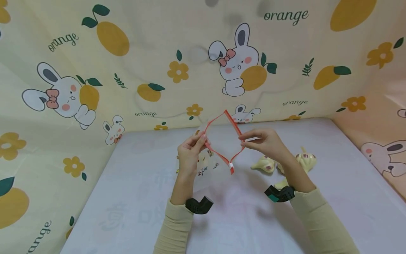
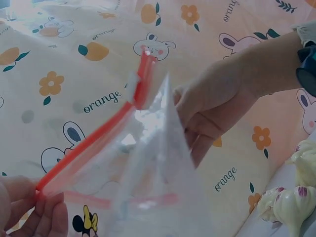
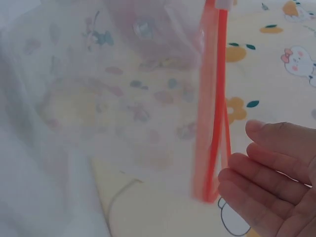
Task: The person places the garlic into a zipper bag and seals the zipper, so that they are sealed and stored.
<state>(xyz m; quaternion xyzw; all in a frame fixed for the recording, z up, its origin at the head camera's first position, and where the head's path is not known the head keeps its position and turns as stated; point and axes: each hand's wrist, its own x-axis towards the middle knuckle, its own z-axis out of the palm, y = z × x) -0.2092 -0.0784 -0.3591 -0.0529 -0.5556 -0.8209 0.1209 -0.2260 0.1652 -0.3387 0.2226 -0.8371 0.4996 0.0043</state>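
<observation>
Two bare hands are raised above a pale tabletop [image 1: 133, 197], well apart from each other, with a clear plastic bag [image 1: 207, 164] between them. The bag is up in the air near the middle of the head view, and its orange-red rim [image 1: 233, 121] is spread into a diamond, one corner at the top and one at the bottom. A white slider [image 1: 231, 164] sits on the rim near the bottom corner. The left hand [image 1: 190, 150] pinches the left side of the rim between thumb and fingers. The right hand [image 1: 266, 143] is at the opposite side, its thumb and fingers parted with a gap between them; whether the fingertips touch the rim cannot be told for certain. Small coloured figures are printed on the clear plastic, among them a black mouse head with a yellow bow [image 2: 85, 220], seen from the left wrist. Several cream garlic bulbs [image 1: 306, 162] with purplish marks lie on the tabletop around the right forearm, which partly hides them; their exact number cannot be made out. Beige sleeves [image 1: 320, 218] cover both arms up to the black wrist cameras [image 1: 199, 205]. Behind stands a cream cloth [image 1: 149, 21] printed with rabbits, oranges and flowers.
</observation>
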